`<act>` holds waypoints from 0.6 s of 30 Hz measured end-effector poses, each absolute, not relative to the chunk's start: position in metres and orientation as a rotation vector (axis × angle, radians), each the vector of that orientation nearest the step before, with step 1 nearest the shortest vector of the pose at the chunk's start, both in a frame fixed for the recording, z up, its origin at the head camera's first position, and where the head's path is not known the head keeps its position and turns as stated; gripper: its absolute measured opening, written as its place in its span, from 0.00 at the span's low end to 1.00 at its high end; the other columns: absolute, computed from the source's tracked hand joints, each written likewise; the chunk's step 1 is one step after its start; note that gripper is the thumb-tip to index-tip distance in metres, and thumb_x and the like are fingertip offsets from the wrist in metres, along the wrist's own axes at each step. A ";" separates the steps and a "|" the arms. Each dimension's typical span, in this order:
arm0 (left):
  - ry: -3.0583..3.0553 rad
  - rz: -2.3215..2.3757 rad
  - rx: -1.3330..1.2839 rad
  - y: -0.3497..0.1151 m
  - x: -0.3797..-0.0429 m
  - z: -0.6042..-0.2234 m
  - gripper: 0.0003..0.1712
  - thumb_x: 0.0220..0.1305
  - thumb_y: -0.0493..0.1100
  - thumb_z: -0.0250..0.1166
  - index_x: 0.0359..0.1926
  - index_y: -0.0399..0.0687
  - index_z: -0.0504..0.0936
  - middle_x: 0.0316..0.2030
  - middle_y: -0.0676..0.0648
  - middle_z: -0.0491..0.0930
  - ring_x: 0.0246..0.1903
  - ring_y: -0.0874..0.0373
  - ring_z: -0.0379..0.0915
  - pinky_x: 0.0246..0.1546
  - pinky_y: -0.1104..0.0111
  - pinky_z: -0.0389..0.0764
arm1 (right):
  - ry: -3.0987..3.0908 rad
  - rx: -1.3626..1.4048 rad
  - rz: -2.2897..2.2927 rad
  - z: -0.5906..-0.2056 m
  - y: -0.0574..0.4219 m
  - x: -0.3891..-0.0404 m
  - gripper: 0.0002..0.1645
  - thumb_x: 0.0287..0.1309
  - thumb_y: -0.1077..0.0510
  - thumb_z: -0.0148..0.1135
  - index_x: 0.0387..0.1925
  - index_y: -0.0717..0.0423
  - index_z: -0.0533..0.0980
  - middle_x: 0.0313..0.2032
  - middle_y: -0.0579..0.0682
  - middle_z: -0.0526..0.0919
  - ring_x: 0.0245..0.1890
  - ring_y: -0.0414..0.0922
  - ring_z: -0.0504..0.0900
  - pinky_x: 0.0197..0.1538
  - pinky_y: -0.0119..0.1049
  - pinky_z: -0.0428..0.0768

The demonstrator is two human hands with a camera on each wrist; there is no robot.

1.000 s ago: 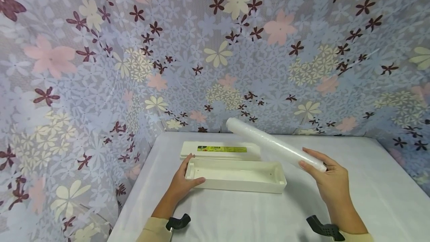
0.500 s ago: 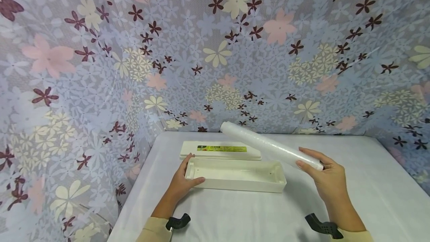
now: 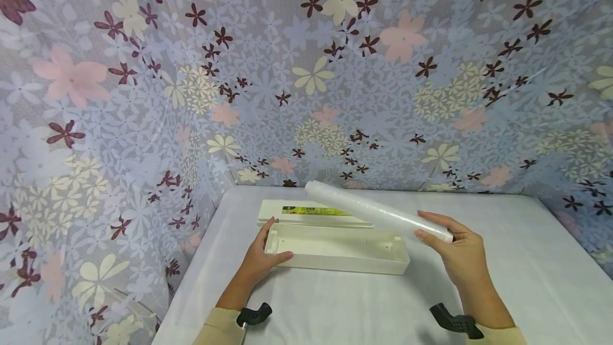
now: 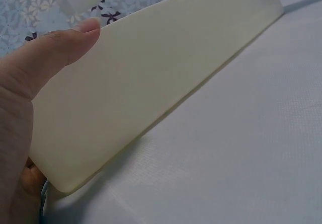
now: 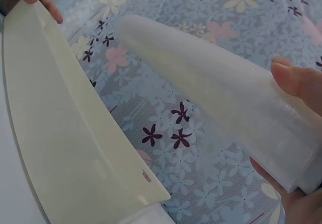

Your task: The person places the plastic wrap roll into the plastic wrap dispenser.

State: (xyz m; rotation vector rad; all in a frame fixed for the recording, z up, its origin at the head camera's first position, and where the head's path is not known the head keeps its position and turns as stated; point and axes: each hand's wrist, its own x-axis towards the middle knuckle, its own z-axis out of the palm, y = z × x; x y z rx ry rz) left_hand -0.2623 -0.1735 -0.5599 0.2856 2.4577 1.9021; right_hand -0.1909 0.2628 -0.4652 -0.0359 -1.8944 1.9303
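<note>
My right hand (image 3: pixel 463 253) grips the near right end of a roll of cling film (image 3: pixel 373 210), thumb on one side and fingers on the other. The roll hangs tilted in the air, its far end up and to the left, above the back of a long cream plastic box (image 3: pixel 335 263). My left hand (image 3: pixel 261 257) holds the box's left end, thumb on the front wall (image 4: pixel 151 78) and fingers round the end. The box lies open on the table with nothing inside. In the right wrist view the roll (image 5: pixel 216 83) is apart from the box (image 5: pixel 50 113).
Behind the box lies a cream lid (image 3: pixel 273 219) with a yellow-green label (image 3: pixel 306 211), partly covered by the roll in the head view. A white cloth covers the table (image 3: pixel 335 307). A flowered curtain (image 3: pixel 364 95) hangs along the back and left.
My right hand has moved left and the roll has come with it, its far end dropping lower over the lid. The left hand and the box stay in place.
</note>
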 end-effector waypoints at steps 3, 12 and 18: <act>2.465 1.897 0.284 -0.174 -0.263 -0.560 0.66 0.53 0.45 0.86 0.84 0.54 0.54 0.79 0.50 0.60 0.73 0.47 0.61 0.71 0.45 0.61 | -1.873 0.018 1.955 -0.465 0.261 -0.192 0.26 0.53 0.75 0.78 0.55 0.69 0.84 0.55 0.54 0.87 0.51 0.44 0.84 0.45 0.32 0.85; 2.474 1.894 0.301 -0.174 -0.264 -0.561 0.66 0.53 0.45 0.86 0.84 0.52 0.54 0.79 0.49 0.60 0.73 0.45 0.61 0.71 0.42 0.60 | -1.843 0.096 1.992 -0.467 0.258 -0.193 0.24 0.54 0.78 0.75 0.54 0.72 0.83 0.55 0.55 0.87 0.51 0.44 0.85 0.45 0.33 0.85; 2.482 1.884 0.288 -0.174 -0.263 -0.559 0.66 0.52 0.46 0.86 0.84 0.53 0.55 0.79 0.49 0.61 0.73 0.45 0.61 0.71 0.43 0.60 | -1.847 0.123 2.024 -0.468 0.258 -0.196 0.24 0.55 0.78 0.75 0.55 0.72 0.83 0.55 0.55 0.86 0.52 0.45 0.85 0.46 0.34 0.85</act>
